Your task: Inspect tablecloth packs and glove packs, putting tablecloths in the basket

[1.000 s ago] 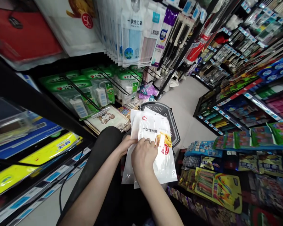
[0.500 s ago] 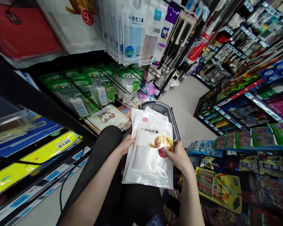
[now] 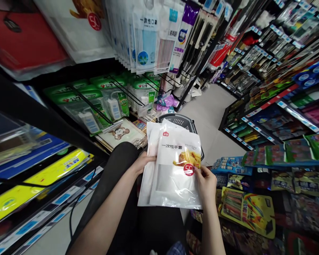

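Observation:
A white pack of disposable gloves [image 3: 170, 180], printed with food and a red circle, lies over my lap on top of other white packs [image 3: 146, 189] that stick out at its left. My left hand [image 3: 143, 164] is closed on the left edge of the stack, thumb on top. At the right edge, my right hand [image 3: 206, 182] pinches the front pack, its thumb near the red circle. A dark grey shopping basket [image 3: 179, 120] stands just beyond, partly hidden by the packs.
Face mask packs [image 3: 146, 39] hang above on the left rack, with green-topped adapter packs [image 3: 114, 102] below on hooks. Notebooks [image 3: 123, 132] lie on a shelf beside my knee. Snack bags [image 3: 246, 212] fill the low right shelf. Grey floor [image 3: 208, 109] runs between the racks.
My right hand has slid the front glove pack to the right, so more of the packs behind shows at the left. My left hand stays almost where it was.

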`<state>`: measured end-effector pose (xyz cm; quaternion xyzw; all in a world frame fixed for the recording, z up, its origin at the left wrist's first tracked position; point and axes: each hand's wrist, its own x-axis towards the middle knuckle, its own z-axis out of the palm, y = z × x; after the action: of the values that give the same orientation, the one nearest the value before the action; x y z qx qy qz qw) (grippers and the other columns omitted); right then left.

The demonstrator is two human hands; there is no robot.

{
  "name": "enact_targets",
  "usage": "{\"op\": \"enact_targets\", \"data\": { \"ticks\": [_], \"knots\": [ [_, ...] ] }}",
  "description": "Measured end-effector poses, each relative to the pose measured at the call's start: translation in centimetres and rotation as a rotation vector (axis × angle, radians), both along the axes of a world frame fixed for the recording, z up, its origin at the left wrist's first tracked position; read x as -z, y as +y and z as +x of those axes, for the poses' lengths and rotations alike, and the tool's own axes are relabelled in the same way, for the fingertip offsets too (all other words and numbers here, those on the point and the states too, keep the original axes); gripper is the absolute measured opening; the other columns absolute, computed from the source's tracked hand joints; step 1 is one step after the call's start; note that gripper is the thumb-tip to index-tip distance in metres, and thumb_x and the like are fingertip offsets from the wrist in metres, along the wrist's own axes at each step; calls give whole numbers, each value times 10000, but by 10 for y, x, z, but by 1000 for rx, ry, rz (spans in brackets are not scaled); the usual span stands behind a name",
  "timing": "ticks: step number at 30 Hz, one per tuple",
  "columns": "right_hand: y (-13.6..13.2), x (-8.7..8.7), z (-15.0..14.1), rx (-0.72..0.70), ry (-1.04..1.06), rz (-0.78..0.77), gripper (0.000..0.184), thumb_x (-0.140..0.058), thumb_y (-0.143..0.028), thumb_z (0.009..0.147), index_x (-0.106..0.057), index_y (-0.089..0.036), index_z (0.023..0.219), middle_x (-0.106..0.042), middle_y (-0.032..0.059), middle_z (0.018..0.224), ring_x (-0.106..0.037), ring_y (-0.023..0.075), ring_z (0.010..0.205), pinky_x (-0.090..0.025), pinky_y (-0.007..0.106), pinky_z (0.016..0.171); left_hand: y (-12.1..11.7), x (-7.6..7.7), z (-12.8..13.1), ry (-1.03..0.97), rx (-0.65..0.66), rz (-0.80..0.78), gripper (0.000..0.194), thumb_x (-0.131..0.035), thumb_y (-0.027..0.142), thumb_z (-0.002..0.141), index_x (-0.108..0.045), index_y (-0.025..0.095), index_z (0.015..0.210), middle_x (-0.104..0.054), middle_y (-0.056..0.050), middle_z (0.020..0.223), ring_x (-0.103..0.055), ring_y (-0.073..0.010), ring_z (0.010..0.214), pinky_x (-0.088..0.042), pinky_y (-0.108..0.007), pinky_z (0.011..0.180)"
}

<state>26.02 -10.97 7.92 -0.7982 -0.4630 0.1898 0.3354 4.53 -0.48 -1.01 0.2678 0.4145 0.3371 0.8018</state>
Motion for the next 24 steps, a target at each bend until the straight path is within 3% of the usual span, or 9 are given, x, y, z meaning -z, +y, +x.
{"op": "enact_targets", "data": {
  "ticks": [5,9,13,15,20,24],
  "knots": [
    [-13,-1,45,73,192,261,179,-566,-330,701,-518,-185,795,-575,5,754,-515,141,666,-407,247,608,-4,-4,-2,-57,-21,-46,485,-765,194,470,-635,88,925,-692,-112,803,-640,-257,713,-481,-364,692],
    [-29,-6,90,299,296,544,265,-646,-252,626,-532,-191,857,-591,-15,817,-546,115,689,-429,286,711,-6,-9,-3,-123,-26,-30,508,-759,177,482,-615,105,964,-686,-114,853,-633,-277,784,-464,-392,753],
    [-42,-14,127,403,236,928,345,-693,-159,551,-551,-187,863,-610,-19,883,-580,128,807,-390,351,887,-9,-9,-2,-217,-50,-16,434,-744,145,480,-632,111,897,-692,-95,806,-631,-272,794,-453,-387,785],
    [-45,-17,139,421,150,1042,366,-701,-152,529,-553,-182,862,-616,-2,922,-581,164,879,-363,385,935,-11,-6,-2,-258,-62,-18,447,-741,144,463,-633,127,896,-694,-80,782,-629,-277,806,-447,-397,802],
    [-44,-13,143,523,-2,1030,357,-697,-251,541,-518,-200,847,-600,20,966,-561,219,943,-352,442,949,-15,1,-5,-336,2,-25,525,-737,166,424,-615,157,935,-693,-80,804,-601,-314,900,-439,-431,828],
    [-30,3,112,487,140,852,290,-671,-264,579,-510,-186,807,-584,3,826,-570,177,814,-397,409,873,-16,1,-7,-341,81,-21,560,-729,173,416,-598,164,961,-683,-100,868,-566,-340,969,-441,-439,823]
  ]
}}
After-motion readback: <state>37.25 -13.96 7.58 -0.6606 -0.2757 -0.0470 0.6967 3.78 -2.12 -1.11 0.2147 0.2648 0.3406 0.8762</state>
